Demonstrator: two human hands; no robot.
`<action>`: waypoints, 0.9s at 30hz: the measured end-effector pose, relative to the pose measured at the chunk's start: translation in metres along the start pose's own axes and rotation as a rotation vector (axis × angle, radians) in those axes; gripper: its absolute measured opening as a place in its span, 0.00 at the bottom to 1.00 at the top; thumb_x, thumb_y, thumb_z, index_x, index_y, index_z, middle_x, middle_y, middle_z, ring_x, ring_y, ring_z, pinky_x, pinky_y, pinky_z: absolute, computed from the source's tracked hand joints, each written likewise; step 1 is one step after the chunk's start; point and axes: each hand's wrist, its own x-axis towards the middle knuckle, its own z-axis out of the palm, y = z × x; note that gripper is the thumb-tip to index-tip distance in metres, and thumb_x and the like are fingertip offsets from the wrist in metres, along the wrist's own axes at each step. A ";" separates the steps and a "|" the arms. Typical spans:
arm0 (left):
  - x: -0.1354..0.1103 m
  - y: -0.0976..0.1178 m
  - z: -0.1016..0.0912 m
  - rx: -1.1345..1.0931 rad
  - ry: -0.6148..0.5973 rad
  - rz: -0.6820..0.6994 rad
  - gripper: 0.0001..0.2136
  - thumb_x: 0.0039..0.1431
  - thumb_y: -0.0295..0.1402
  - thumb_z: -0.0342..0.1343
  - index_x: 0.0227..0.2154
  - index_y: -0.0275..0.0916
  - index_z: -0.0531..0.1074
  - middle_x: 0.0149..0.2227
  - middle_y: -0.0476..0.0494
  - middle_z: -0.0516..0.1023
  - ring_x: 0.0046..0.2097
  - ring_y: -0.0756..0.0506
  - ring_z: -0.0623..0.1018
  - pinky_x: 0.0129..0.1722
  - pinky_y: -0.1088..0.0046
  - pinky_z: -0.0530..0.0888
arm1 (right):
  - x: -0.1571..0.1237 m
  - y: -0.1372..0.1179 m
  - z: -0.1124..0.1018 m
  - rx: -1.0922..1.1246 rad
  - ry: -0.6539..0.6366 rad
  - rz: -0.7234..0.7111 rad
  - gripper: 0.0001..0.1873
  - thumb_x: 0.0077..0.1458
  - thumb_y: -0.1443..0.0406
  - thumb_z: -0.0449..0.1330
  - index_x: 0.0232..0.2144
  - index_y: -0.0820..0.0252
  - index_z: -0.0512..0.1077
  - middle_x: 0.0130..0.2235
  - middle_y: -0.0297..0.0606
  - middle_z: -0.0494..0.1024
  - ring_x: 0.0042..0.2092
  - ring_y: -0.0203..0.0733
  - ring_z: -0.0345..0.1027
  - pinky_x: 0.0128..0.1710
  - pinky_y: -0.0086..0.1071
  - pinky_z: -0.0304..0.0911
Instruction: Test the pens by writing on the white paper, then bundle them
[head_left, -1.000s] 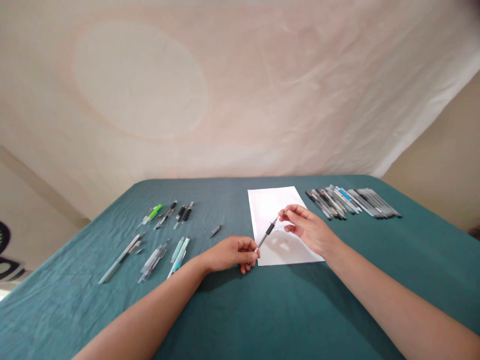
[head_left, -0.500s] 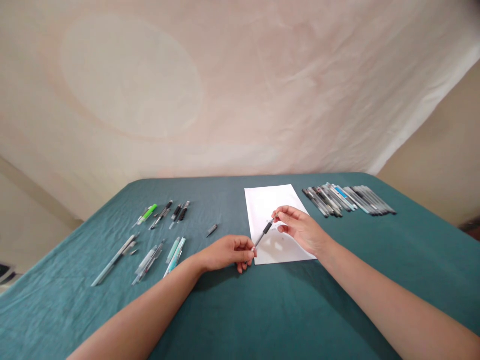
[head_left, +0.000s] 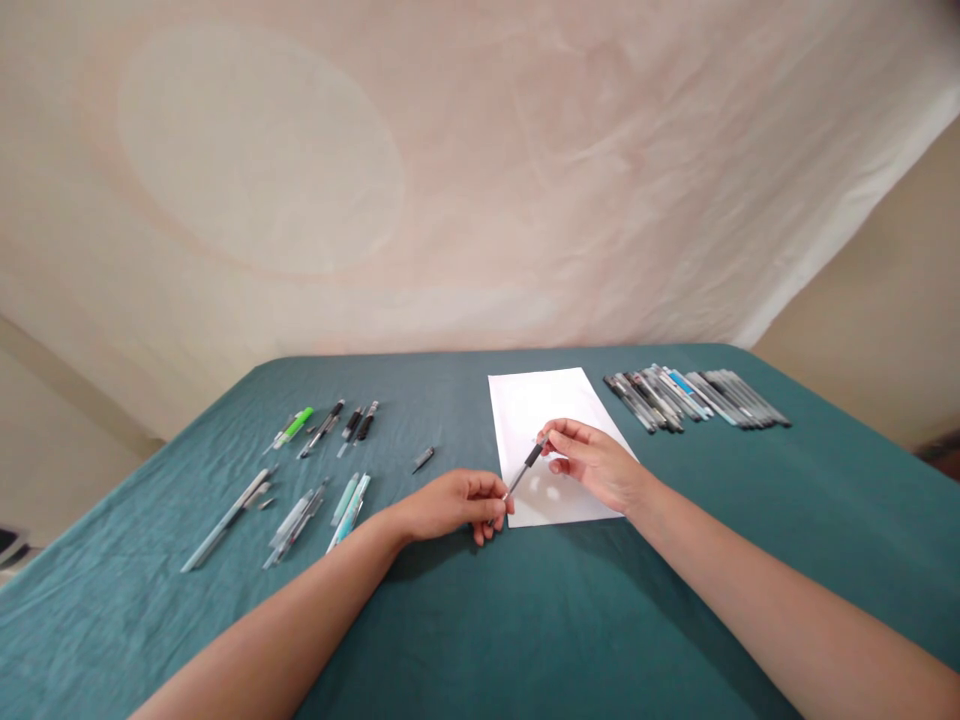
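Between my hands a slim pen (head_left: 520, 478) with a black grip section is held at a slant over the left edge of a white sheet of paper (head_left: 536, 395). My left hand (head_left: 466, 503) pinches its lower end. The fingertips of my right hand (head_left: 585, 460) close on the upper end, above the black grip, and hide the tip there. A small dark pen cap or short pen part (head_left: 423, 460) lies on the cloth to the left of the paper.
At the left lie small groups of pen parts: a green one (head_left: 300, 421), black-gripped pieces (head_left: 367, 421), clear tubes (head_left: 225, 520), grey parts (head_left: 296, 528) and teal ones (head_left: 349, 510). A row of several pens (head_left: 694, 400) lies right of the paper on the green tablecloth (head_left: 480, 640).
My right hand has come slightly down and left, closer to the black grip along the pen. My left hand has stayed almost in place.
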 end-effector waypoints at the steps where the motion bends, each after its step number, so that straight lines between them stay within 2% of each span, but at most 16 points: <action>1: 0.000 0.000 0.000 -0.005 -0.004 -0.001 0.15 0.56 0.42 0.55 0.38 0.35 0.70 0.30 0.46 0.72 0.28 0.52 0.71 0.29 0.77 0.69 | 0.000 0.001 0.000 -0.002 0.001 -0.003 0.11 0.48 0.59 0.65 0.33 0.57 0.73 0.38 0.37 0.72 0.38 0.36 0.63 0.31 0.28 0.58; 8: -0.001 0.003 0.000 -0.071 -0.062 -0.008 0.17 0.58 0.44 0.52 0.40 0.34 0.70 0.30 0.45 0.71 0.27 0.52 0.71 0.28 0.76 0.69 | 0.001 0.005 0.001 -0.050 0.001 -0.022 0.12 0.48 0.58 0.65 0.34 0.58 0.74 0.37 0.37 0.71 0.37 0.37 0.62 0.30 0.28 0.58; 16: -0.001 0.001 0.000 -0.093 -0.051 -0.002 0.17 0.58 0.44 0.52 0.39 0.33 0.70 0.29 0.44 0.73 0.27 0.51 0.73 0.29 0.74 0.71 | 0.001 0.004 0.000 -0.136 0.036 -0.026 0.16 0.47 0.57 0.65 0.38 0.55 0.76 0.35 0.37 0.73 0.35 0.36 0.62 0.31 0.29 0.56; 22: 0.001 -0.001 0.005 -0.060 0.067 -0.026 0.16 0.54 0.43 0.57 0.37 0.33 0.69 0.29 0.44 0.75 0.29 0.50 0.75 0.32 0.72 0.73 | 0.001 0.006 0.000 -0.189 0.072 -0.064 0.16 0.47 0.57 0.64 0.38 0.58 0.76 0.34 0.37 0.73 0.33 0.35 0.61 0.31 0.29 0.57; 27: 0.003 0.000 0.010 -0.062 0.156 -0.035 0.16 0.48 0.41 0.62 0.32 0.34 0.67 0.25 0.46 0.75 0.26 0.50 0.75 0.30 0.72 0.73 | 0.001 0.006 0.000 -0.263 0.090 -0.092 0.16 0.48 0.56 0.64 0.37 0.59 0.75 0.33 0.36 0.73 0.31 0.34 0.61 0.31 0.29 0.58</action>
